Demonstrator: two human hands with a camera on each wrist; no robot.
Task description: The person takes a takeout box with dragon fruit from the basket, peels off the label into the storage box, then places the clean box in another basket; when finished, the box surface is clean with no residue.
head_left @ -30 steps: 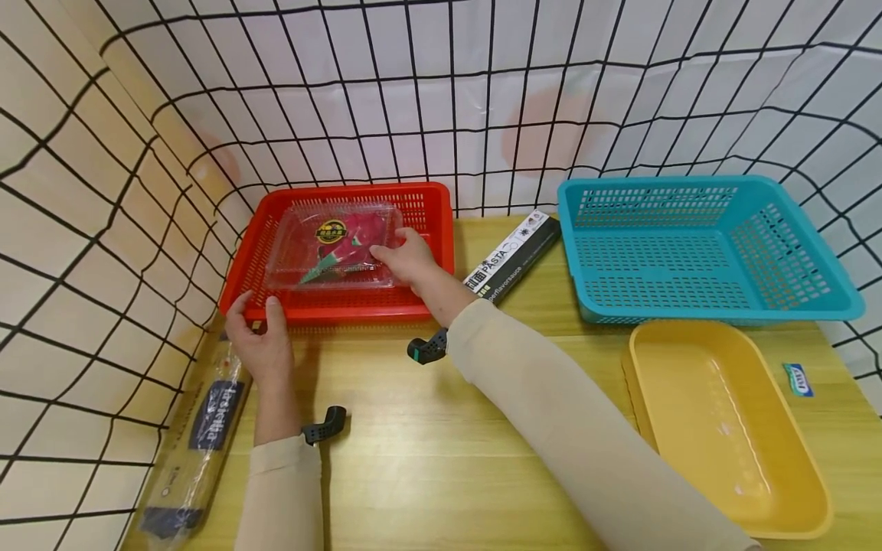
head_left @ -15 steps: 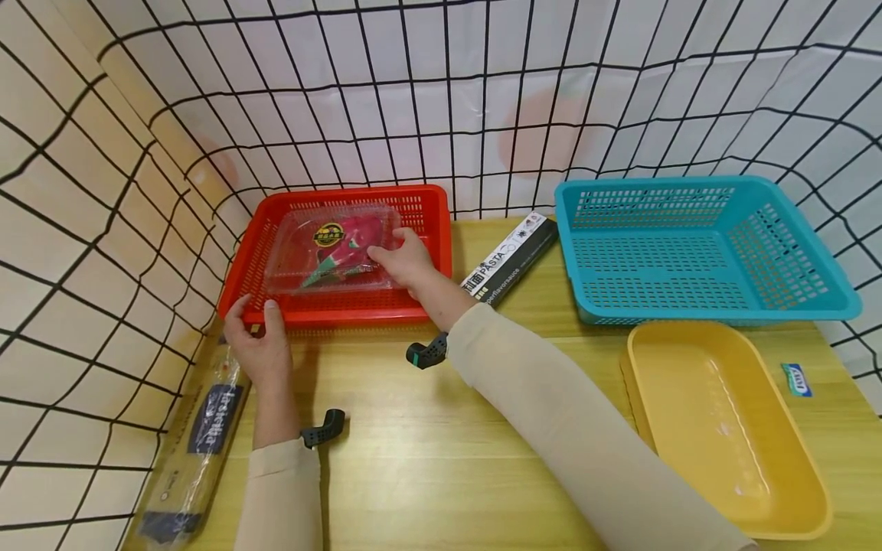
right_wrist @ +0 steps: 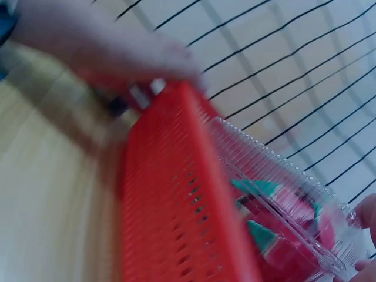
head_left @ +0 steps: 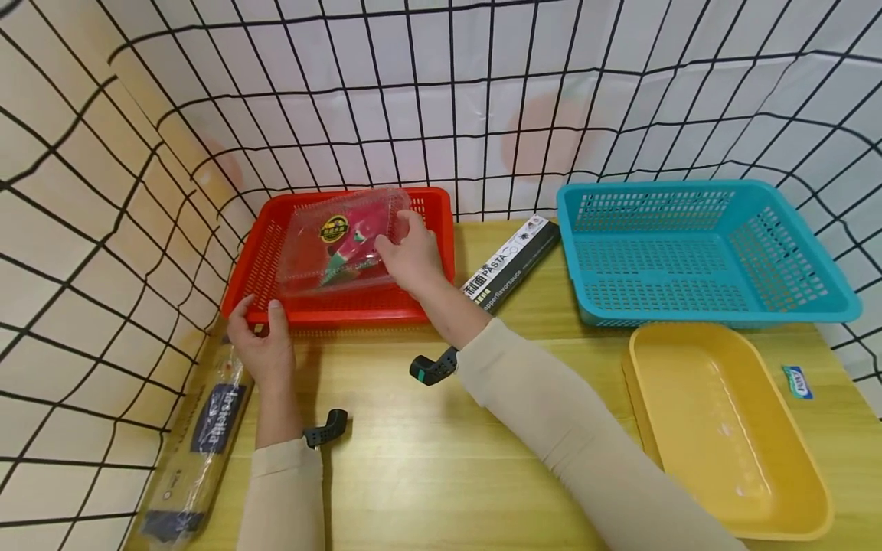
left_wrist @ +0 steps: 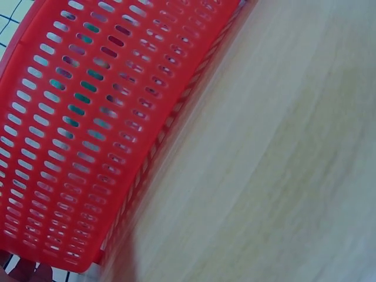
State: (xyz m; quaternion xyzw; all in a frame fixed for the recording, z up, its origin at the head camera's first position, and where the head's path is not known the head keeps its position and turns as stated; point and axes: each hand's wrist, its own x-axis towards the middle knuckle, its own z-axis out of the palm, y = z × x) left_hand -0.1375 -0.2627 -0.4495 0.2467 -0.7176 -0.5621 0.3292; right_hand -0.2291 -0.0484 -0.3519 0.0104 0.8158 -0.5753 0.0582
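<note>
In the head view my right hand point(head_left: 416, 256) pinches the right end of a clear plastic clamshell box point(head_left: 299, 249) with a black-and-gold label. Pink pieces with green tips, like dragon fruit, show through its lid. The box sits tilted within the red basket point(head_left: 358, 315), its right end raised higher than its left. At the basket's front left corner my left hand point(head_left: 265, 348) holds the rim between thumb and fingers. The right wrist view shows the clamshell's ridged edge beside the red wall; in the left wrist view the fingertips point(left_wrist: 23, 271) appear at the basket corner.
A black-and-white pasta box point(head_left: 513, 264) lies between the red basket and a teal basket point(head_left: 717, 315). A yellow tray point(head_left: 710, 413) and a small packet point(head_left: 798, 381) are at the right. Along the left runs a long plastic-wrapped pack point(head_left: 207, 428). Black wire mesh point(head_left: 452, 99) encloses the table.
My right hand has lifted the right end of the clamshell, which has tilted and shifted slightly right within the red basket. The left hand has stayed at the basket corner.
</note>
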